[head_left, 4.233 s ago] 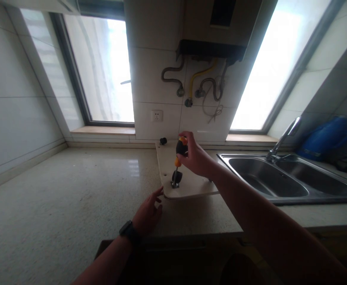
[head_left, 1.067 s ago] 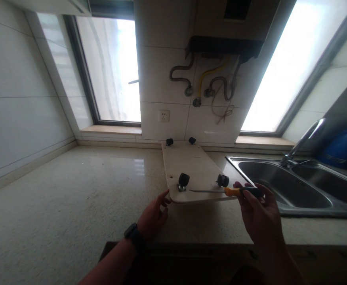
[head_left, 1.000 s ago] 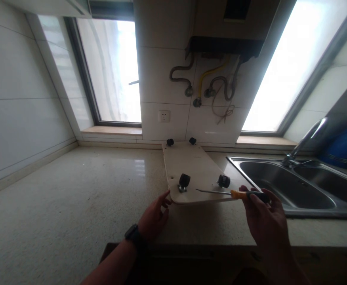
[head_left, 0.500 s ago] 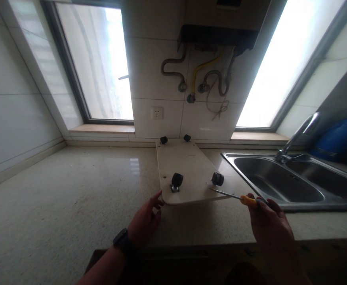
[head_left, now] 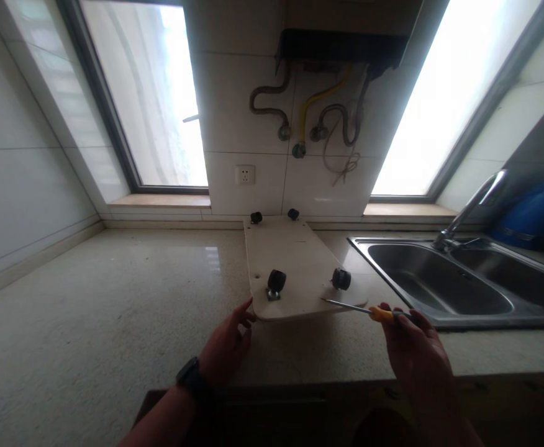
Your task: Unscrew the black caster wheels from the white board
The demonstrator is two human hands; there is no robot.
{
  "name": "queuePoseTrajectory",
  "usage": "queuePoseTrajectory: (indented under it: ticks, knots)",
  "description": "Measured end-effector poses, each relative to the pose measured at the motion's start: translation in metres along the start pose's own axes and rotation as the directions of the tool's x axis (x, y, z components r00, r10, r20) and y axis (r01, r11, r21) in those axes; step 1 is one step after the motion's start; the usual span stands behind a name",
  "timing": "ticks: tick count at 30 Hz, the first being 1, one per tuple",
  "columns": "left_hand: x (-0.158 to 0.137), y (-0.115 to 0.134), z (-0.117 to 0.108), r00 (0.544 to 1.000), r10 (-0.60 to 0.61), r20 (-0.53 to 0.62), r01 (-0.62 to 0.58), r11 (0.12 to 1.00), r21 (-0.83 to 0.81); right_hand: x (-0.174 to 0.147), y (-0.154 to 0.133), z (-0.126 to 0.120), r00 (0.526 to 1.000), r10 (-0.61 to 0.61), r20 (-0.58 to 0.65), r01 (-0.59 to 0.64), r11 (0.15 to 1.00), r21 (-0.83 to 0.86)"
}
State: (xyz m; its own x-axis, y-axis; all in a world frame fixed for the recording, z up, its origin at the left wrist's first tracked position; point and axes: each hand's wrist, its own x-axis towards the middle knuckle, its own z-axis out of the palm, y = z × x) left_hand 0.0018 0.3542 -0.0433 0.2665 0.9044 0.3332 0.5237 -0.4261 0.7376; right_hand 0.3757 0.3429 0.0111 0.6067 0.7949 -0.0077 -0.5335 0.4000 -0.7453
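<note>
A pale board (head_left: 281,254) with rounded corners lies on the countertop, bearing black caster wheels. The near left caster (head_left: 276,282) stands on a metal plate, and the near right caster (head_left: 341,279) is tilted. My left hand (head_left: 228,341), with a dark watch on its wrist, touches the board's near left corner with its fingertips; its fingers are apart. In my right hand (head_left: 414,341) is a screwdriver (head_left: 381,314) with a yellow and dark handle. Its shaft points left over the board's near edge, the tip just left of the near right caster. Whether the tip touches the board I cannot tell.
A double steel sink (head_left: 435,279) with a faucet (head_left: 472,208) is set into the countertop (head_left: 113,323) on the right. Beside it is a blue object (head_left: 537,208). Pipes (head_left: 272,112) and a wall socket (head_left: 244,174) are on the tiled wall behind.
My right hand and the screwdriver have moved slightly left, the tip sliding away from the near right caster. My left hand stays at the corner. The camera view has shifted a little.
</note>
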Motion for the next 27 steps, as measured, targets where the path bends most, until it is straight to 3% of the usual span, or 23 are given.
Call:
queuePoseTrajectory:
  ticks: [11, 19, 23, 27]
  knots:
    - [0.001, 0.001, 0.001, 1.0, 0.021, -0.018, -0.021, 0.999, -0.03, -0.006, 0.01, 0.001, 0.998, 0.057, 0.015, -0.057, 0.998, -0.016]
    - [-0.006, 0.026, -0.003, 0.978, -0.007, -0.21, -0.012, 0.996, -0.088, -0.028, 0.029, 0.0, 0.986, 0.144, 0.088, -0.14, 0.989, -0.057]
    - [-0.009, 0.049, -0.001, 0.991, 0.034, -0.127, -0.056, 0.983, -0.175, -0.034, 0.034, 0.001, 0.974, 0.201, 0.104, -0.193, 0.978, -0.079]
    - [-0.013, 0.065, 0.006, 1.0, 0.008, -0.022, -0.015, 0.95, -0.313, -0.039, 0.034, 0.004, 0.97, 0.22, 0.105, -0.212, 0.974, -0.077]
